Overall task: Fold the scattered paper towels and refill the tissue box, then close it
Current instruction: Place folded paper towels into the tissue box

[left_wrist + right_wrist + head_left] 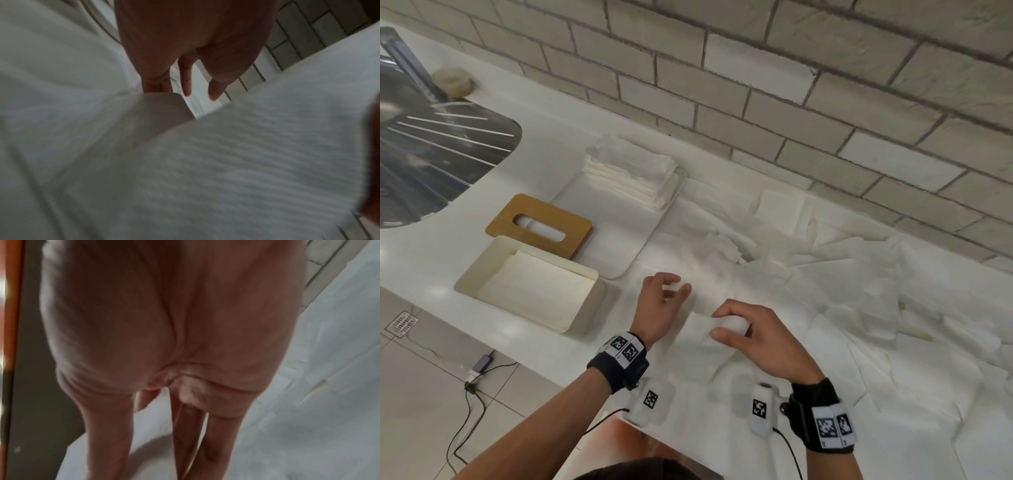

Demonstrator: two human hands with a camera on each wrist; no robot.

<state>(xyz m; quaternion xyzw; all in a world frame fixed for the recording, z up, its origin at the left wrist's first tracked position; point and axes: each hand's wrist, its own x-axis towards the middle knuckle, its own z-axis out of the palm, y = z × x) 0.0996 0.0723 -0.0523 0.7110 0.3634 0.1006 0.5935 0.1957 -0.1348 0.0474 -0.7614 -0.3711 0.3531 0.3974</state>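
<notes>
A white paper towel [700,337] lies at the counter's front edge between my hands, its far part lifted and curling over. My left hand [671,291] pinches its far left corner with curled fingers. My right hand [726,325] grips the curled fold between thumb and fingers. The left wrist view shows the left hand [191,40] above the raised towel [246,162]. Seen from the right wrist, the right hand [164,321] reaches down onto the towel [308,402]. The cream tissue box [585,308] stands open at the left, holding some sheets. Its wooden lid [510,219] leans on the box's far rim.
A white tray [613,233] behind the box carries a stack of folded towels [630,171]. Loose towels [876,291] cover the counter to the right. A steel sink [431,137] lies far left, a brick wall [791,85] runs behind, and a tiled floor [431,394] with cables is below.
</notes>
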